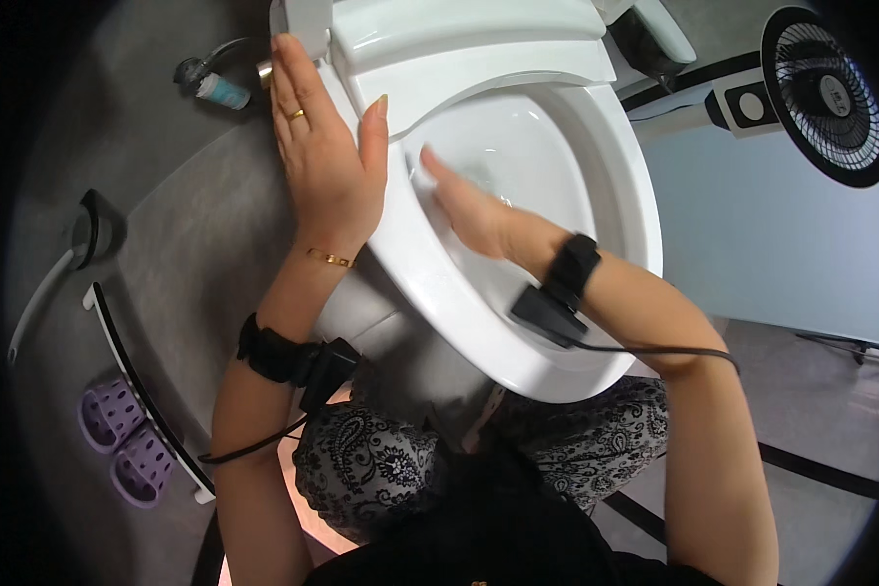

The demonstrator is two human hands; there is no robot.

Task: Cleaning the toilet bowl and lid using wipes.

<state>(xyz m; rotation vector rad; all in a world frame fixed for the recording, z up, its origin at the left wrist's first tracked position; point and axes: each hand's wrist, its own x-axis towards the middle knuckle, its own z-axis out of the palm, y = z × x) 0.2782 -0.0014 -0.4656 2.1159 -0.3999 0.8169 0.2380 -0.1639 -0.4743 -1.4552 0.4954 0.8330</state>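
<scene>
My left hand (pixel 329 168) lies flat along the left side of a white ceramic toilet (pixel 439 293), close to the seat hinge. Its fingers are stretched out with the thumb apart, and nothing is held in it. Over the toilet bowl (pixel 557 154), my right hand (pixel 476 209) is blurred and reaches in towards the inner left wall. Part of its fingers is hidden, so I cannot tell whether it grips anything. Above the bowl, the white seat and lid (pixel 476 44) are raised. Each wrist wears a black strap with a cabled box.
On the left stand a bottle with a blue label (pixel 223 91), a toilet brush (pixel 80 234) and a wall rack holding purple clogs (pixel 143 465). To the right, a round black fan-shaped heater (pixel 828 95) juts out near a pale panel (pixel 762 242). A black-and-white container (pixel 652 44) sits behind the toilet.
</scene>
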